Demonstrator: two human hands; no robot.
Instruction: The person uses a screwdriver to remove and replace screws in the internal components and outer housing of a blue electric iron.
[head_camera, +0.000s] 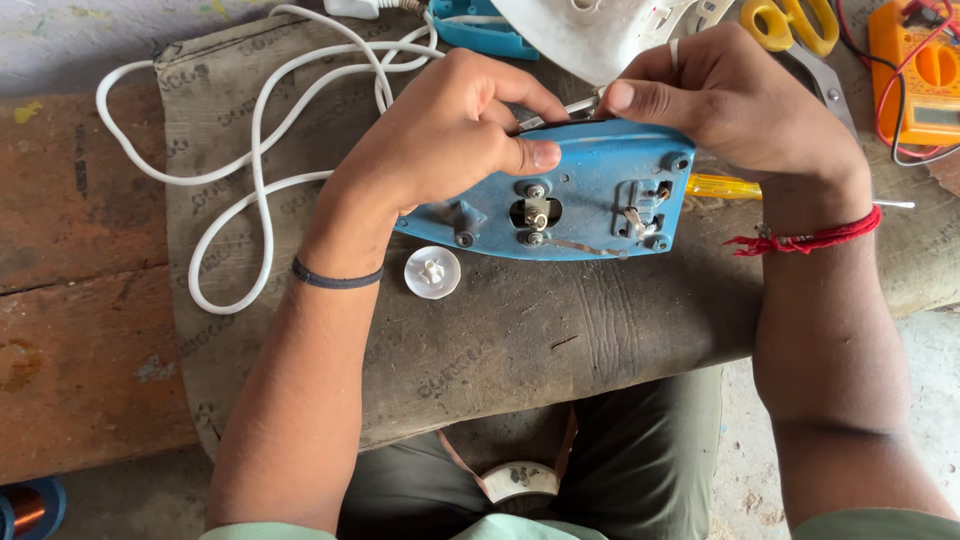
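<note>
Both forearms fill the head view, rising from six o'clock toward the centre. Left hand (440, 135) curls around the upper edge of the blue base plate (560, 195), thumb pressed flat on its face, fingers closed over the rim. Right hand (725, 95), at one o'clock, pinches a thin metal tool (565, 108) against the plate's top edge, fingers closed tight around it. That plate lies mid-frame on the worn mat (520, 330), a white round knob (432, 272) at its seven o'clock, a white cord (255, 170) looping at nine. Judging by this, the tool is working something along the plate's edge; steadying the plate matters next.
</note>
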